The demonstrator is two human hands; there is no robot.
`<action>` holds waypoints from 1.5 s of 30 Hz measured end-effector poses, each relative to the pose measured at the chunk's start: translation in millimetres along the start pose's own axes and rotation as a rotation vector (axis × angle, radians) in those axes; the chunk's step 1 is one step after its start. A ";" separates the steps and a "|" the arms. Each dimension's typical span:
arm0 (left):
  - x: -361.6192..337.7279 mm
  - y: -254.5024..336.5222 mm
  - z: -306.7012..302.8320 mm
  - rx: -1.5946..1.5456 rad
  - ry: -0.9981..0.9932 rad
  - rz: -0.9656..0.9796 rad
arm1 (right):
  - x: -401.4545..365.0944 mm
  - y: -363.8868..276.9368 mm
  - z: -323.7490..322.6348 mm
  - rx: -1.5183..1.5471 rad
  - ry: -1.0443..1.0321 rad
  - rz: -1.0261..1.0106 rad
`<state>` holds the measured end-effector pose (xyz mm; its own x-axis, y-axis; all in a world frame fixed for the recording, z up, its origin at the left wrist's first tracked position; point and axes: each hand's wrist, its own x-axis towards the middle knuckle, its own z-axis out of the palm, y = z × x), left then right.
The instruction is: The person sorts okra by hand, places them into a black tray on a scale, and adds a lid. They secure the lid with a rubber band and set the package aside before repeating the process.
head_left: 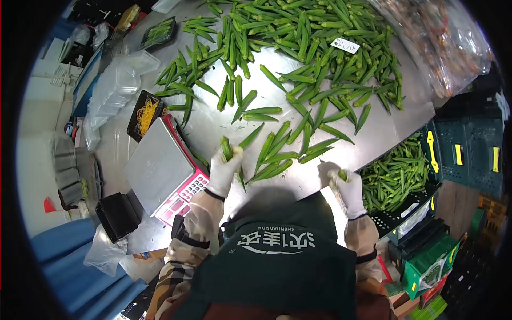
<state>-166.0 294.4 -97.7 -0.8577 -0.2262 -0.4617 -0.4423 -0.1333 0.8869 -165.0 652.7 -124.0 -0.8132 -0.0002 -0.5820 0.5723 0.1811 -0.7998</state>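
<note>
My left hand (224,169), in a white glove, is closed around an okra pod (226,148) whose cut end sticks up above the fingers. Beside it stands a pink and grey scale (161,162). In a white glove too, my right hand (349,193) is closed by the table's right front edge, with the green tip of an okra pod (342,175) showing at the thumb. Several loose okra pods (276,156) lie on the metal table between my hands. A large okra heap (320,48) spreads across the far side, with a white marked slip (345,46) on it.
Right of the table, a dark crate (421,205) holds more okra. A black tray of yellow rubber bands (145,116), stacked clear plastic trays (114,88) and a packed okra tray (159,33) stand left. Plastic-wrapped goods (434,40) lie far right; a black box (118,216) sits near left.
</note>
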 end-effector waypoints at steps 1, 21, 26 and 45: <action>8.0 0.3 4.0 0.101 0.086 0.114 | 5.3 -3.5 3.1 -0.201 0.067 -0.204; 18.5 7.8 0.8 0.360 -0.024 0.195 | 21.5 -46.2 46.5 -0.644 0.023 -0.435; -19.9 -23.1 31.4 0.996 -0.058 0.262 | 49.3 -36.1 42.4 -0.830 0.150 -0.629; -15.0 -85.5 79.1 1.214 -0.213 0.561 | 82.0 -48.3 96.9 -0.860 0.204 -0.380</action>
<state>-136.2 385.6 -165.5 -0.9721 0.1992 -0.1235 0.1224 0.8807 0.4576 -249.1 548.7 -147.4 -0.9775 -0.0512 -0.2047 0.0597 0.8634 -0.5010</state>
